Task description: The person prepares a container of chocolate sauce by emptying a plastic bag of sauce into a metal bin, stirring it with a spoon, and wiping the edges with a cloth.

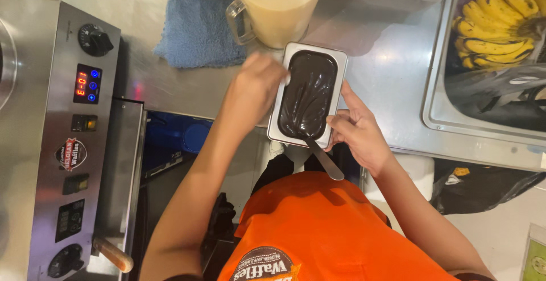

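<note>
1. Left hand [256, 85] grips the long left side of the steel chocolate pan [307, 96], fingers curled on its rim; pan overhangs the worktop [387, 71] edge.
2. Right hand [355, 130] steadies the near right corner, fingers loosely closed on it; spoon [321, 156] untouched.
3. Judged: positioning the pan; next needs level, two-handed support.

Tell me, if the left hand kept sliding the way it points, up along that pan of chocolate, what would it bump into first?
Probably the pitcher of pale batter. The left hand rests at the side of the metal pan, and the pitcher stands just beyond it; height is hard to judge from above.
</note>
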